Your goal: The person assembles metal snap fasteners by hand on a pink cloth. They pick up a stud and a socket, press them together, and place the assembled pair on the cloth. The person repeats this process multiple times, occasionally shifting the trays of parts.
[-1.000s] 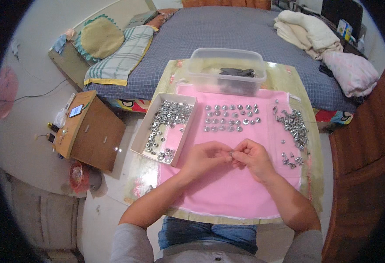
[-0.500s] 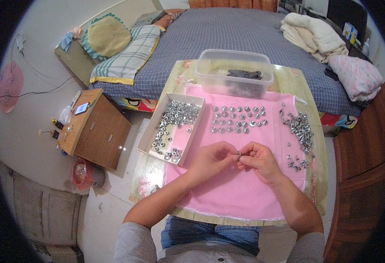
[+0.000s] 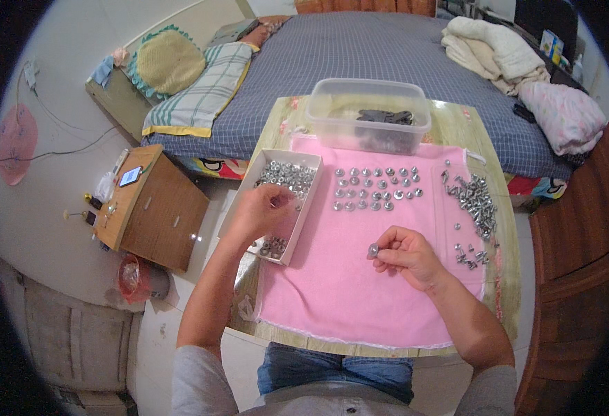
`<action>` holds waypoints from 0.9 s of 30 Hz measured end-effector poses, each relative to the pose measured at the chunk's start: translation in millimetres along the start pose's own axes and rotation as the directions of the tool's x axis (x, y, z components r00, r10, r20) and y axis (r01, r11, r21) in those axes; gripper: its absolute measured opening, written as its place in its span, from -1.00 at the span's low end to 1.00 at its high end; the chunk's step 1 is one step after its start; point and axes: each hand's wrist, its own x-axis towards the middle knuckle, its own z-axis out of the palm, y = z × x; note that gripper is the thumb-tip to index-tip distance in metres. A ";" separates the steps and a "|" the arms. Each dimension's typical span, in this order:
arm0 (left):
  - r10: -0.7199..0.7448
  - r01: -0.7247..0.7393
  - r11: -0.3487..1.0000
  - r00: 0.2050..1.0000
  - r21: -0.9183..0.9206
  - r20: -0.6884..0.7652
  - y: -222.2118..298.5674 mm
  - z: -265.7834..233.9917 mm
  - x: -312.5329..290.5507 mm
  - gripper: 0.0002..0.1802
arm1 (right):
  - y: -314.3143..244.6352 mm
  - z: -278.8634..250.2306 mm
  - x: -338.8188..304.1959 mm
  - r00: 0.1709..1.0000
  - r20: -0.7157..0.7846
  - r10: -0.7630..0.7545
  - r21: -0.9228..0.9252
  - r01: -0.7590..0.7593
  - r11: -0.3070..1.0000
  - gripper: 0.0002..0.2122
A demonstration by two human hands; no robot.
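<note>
Right hand: The right hand (image 3: pixel 410 259) hangs above the cloth, thumb and fingertips pinched together on a small metal piece (image 3: pixel 373 250), which shows just beyond them to the left.
Left hand: The left hand (image 3: pixel 266 211) is over the box, its fingers bent inward; I cannot tell how wide they part or whether they hold anything (the shape is soft with blur).
Step in hand: I take this for a picking moment, one part held while the other hand reaches among loose ones.
Next move: As I judge it, it calls for a fine fingertip grip on one tiny part among many alike, with the right pinch kept steady.
White box: The shallow white box (image 3: pixel 304 208) has straight walls and holds many shiny round nuts (image 3: pixel 287 173).
Rows: Near the middle, round metal pieces (image 3: pixel 381 184) stand apart in roughly four lines, broad-based with a narrower top.
Right-hand heap: Loose bolts (image 3: pixel 478 204), glossy and short-stemmed, lie tangled at the cloth's right side.
Pink cloth: Beneath them, the pink cloth (image 3: pixel 346 298) looks soft and matte, pale-edged and slightly creased.
Plastic tub: Behind, a cloudy, round-cornered tub (image 3: pixel 332 132) holds dark things (image 3: pixel 384 116), too indistinct to name.
</note>
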 end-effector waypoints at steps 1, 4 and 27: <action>-0.018 0.018 0.999 1.000 0.040 0.014 2.0 1.8 -1.2 -0.79 | -0.8 0.9 -0.1 1.000 0.003 -0.001 0.007 0.001 1.000 -0.88; 0.024 -0.025 0.997 0.999 0.071 0.023 -4.9 8.0 2.6 -0.78 | 0.3 -1.2 0.1 1.000 0.002 0.010 -0.007 -0.010 1.000 -0.88; 0.176 -0.068 0.767 0.978 -0.638 0.108 46.4 88.3 -40.7 -0.79 | 1.6 -6.8 -0.9 0.999 -0.027 -0.029 -0.137 0.025 0.990 -0.87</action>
